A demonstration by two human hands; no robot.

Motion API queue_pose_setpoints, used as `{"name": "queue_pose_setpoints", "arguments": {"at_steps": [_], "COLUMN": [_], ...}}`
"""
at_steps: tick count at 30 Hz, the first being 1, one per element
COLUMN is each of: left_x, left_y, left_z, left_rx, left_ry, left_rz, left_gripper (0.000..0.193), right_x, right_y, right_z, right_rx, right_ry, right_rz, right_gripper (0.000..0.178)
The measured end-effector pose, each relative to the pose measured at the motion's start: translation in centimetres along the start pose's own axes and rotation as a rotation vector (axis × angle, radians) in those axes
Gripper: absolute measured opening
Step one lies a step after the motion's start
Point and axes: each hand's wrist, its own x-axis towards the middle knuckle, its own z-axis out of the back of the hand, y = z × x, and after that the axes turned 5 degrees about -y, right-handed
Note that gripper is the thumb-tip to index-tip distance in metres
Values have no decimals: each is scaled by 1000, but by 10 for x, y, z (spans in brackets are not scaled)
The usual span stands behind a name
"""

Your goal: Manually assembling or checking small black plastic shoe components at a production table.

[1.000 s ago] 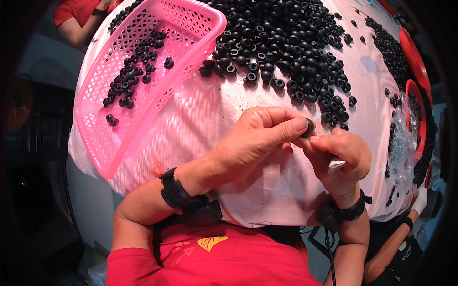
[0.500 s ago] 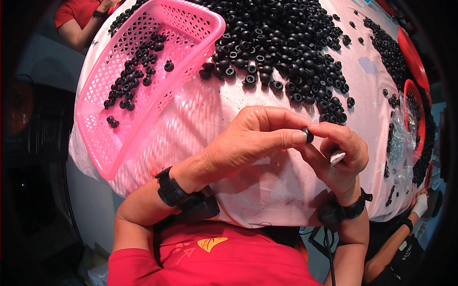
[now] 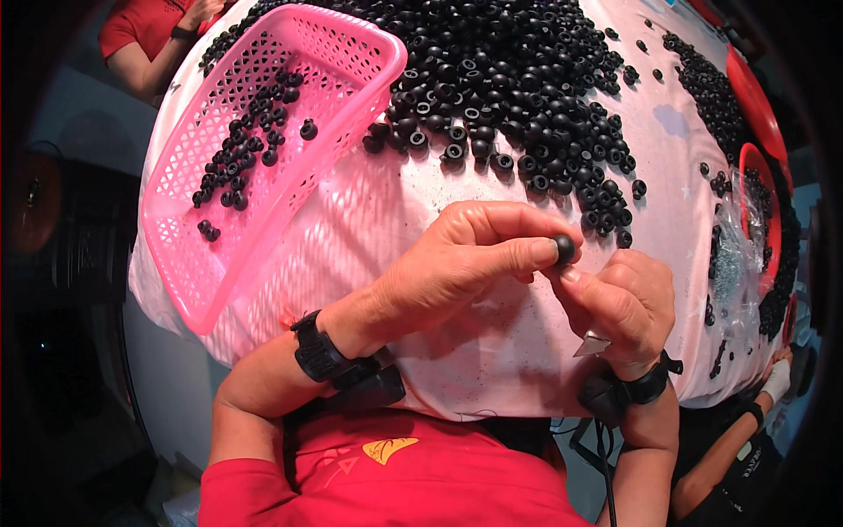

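Note:
Thumb and index finger of my left hand [image 3: 465, 250] pinch a small black round-capped rubber-looking piece [image 3: 565, 249], its smooth dome facing up. Close against it on the right is my right hand [image 3: 625, 303], fingers curled and thumb tip at the piece's lower edge. Out of that fist, near the palm, sticks the flat pale end of a thin tool [image 3: 592, 344]; its other end is hidden by my fingers, so its kind cannot be made out. Beyond my hands spreads a big heap of similar black pieces [image 3: 518, 97], some showing ring-shaped open ends.
A pink perforated basket [image 3: 263, 255] at the left holds several black pieces. Red trays [image 3: 753, 101], more black pieces and a clear plastic bag [image 3: 731, 255] lie along the right of the cloth-covered table [image 3: 474, 369]. Other people's arms show at upper left [image 3: 158, 66] and lower right [image 3: 724, 452].
The black piece has turned in my left fingers, so its dome now shows more fully. My right hand has shifted slightly down and rolled, turning the tool's pale end toward the left.

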Motion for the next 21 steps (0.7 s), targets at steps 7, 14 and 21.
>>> {"name": "queue_pose_setpoints", "arguments": {"at_steps": [7,14,21], "left_x": [-2,-2,-1], "left_y": [-4,-12,-5], "left_z": [0,-5,-7], "left_rx": [10,26,42], "left_ry": [35,76,43], "left_rz": [14,-14,-71], "left_gripper": [25,22,22], "right_x": [-2,0,-2], "right_y": [-1,-4,0], "right_z": [3,-4,0], "right_rx": [-87,-49,-141], "right_ry": [38,-6,7], "right_rz": [-68,-64,12], "right_gripper": [36,43,43]}}
